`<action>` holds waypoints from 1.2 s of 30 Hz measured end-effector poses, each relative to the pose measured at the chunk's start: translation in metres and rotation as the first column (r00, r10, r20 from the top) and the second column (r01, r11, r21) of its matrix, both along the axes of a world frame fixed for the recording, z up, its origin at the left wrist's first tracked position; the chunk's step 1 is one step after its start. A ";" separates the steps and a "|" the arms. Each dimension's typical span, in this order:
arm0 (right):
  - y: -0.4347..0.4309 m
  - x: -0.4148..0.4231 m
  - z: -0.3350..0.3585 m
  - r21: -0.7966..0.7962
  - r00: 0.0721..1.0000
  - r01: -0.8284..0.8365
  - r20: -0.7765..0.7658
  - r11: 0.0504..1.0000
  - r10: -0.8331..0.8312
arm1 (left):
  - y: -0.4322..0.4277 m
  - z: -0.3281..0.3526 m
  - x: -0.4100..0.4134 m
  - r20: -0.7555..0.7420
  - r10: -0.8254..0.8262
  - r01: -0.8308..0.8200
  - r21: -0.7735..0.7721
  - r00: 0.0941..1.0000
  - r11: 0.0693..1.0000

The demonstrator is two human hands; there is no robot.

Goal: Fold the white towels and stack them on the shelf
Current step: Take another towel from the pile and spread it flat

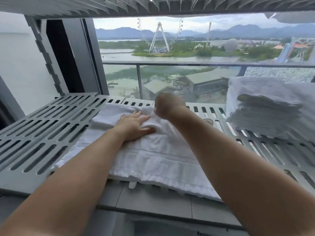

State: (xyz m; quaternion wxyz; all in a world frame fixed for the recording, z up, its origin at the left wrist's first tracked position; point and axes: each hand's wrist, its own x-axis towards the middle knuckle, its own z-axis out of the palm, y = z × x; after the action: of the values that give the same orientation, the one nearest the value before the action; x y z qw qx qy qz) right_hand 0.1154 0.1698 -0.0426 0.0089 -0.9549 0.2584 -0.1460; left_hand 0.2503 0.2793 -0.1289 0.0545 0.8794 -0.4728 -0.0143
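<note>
Towel (pixel 153 159) lies flat on the shelf (pixel 42 133), mid-width, running from the front edge toward the back. The near hem hangs just over the front edge and the far end is bunched and partly doubled over.

Left hand (pixel 134 125) rests palm-down on the towel's far half, fingers (pixel 136 114) straight and spread, pressing the cloth.

Right hand (pixel 167 107) is raised just above the towel's far end, next to the left hand. It's blurred. We read the fingers as curled, but we can't tell if they pinch the cloth.

Stack (pixel 265 114) of folded white towels sits at the shelf's right side, well apart from the flat towel.

Another slotted shelf (pixel 102 5) sits overhead. Behind the back edge we see a window with a railing (pixel 187 63), water, and a Ferris wheel (pixel 159 38).
</note>
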 end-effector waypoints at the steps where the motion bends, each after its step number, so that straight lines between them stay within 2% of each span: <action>1: 0.005 0.001 -0.001 0.054 0.993 0.019 -0.117 0.998 -0.012 | 0.000 0.000 0.005 -0.001 0.000 0.000 -0.005 1.000 1.000; 3: 0.006 0.002 -0.007 0.101 0.934 0.110 -0.352 0.989 -0.068 | 0.001 0.001 0.015 0.001 -0.004 0.004 -0.004 1.000 1.000; 7: 0.004 0.000 -0.015 0.013 0.854 0.267 -0.466 0.964 -0.230 | 0.004 0.004 0.028 -0.011 -0.026 0.027 0.022 1.000 0.999; 9: 0.004 0.001 -0.020 0.032 0.869 0.317 -0.411 0.948 -0.276 | 0.007 0.003 0.028 0.007 -0.063 0.063 -0.003 0.998 0.998; 11: 0.006 0.004 -0.022 0.065 0.891 0.365 -0.313 0.929 -0.328 | 0.014 0.003 0.030 0.013 -0.129 0.130 -0.120 0.992 0.984; 13: 0.006 0.004 -0.024 0.036 0.899 0.406 -0.196 0.913 -0.392 | 0.023 0.005 0.032 -0.042 -0.211 0.193 -0.264 0.977 0.945; 16: 0.006 0.004 -0.024 -0.037 0.848 0.521 -0.086 0.853 -0.522 | 0.036 0.013 0.044 -0.107 -0.261 0.209 -0.354 0.959 0.911; 18: 0.002 0.002 -0.024 -0.053 0.812 0.581 -0.040 0.812 -0.583 | 0.039 0.026 0.056 -0.104 -0.235 0.189 -0.330 0.967 0.925; 21: -0.001 0.003 -0.020 -0.044 0.784 0.620 0.003 0.783 -0.621 | 0.038 0.055 0.068 -0.045 -0.183 0.170 -0.204 0.982 0.964; 24: -0.001 0.010 -0.016 -0.009 0.785 0.619 0.060 0.786 -0.617 | 0.030 0.069 0.057 0.130 -0.110 0.117 -0.045 0.985 0.992; 27: 0.005 0.016 -0.027 -0.086 0.831 0.548 0.165 0.832 -0.531 | 0.020 0.062 0.030 0.288 -0.042 0.034 0.032 0.957 0.999; 31: 0.006 0.015 -0.053 -0.155 0.878 0.467 0.202 0.871 -0.435 | 0.010 0.051 0.011 0.330 0.077 -0.097 0.043 0.941 0.994; 34: -0.004 0.016 -0.062 -0.214 0.897 0.421 0.243 0.881 -0.370 | 0.006 0.053 0.006 0.353 0.162 -0.159 -0.036 0.922 0.987; 36: -0.016 0.016 -0.061 -0.246 0.901 0.405 0.271 0.881 -0.338 | 0.001 0.053 0.010 0.381 0.185 -0.146 -0.130 0.906 0.981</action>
State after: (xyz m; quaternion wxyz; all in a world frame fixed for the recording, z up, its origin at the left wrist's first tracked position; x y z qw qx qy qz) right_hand 0.1316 0.1542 -0.1034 -0.1341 -0.8552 0.4103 -0.2868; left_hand 0.2599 0.2805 -0.0757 0.0031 0.8976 -0.3980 0.1896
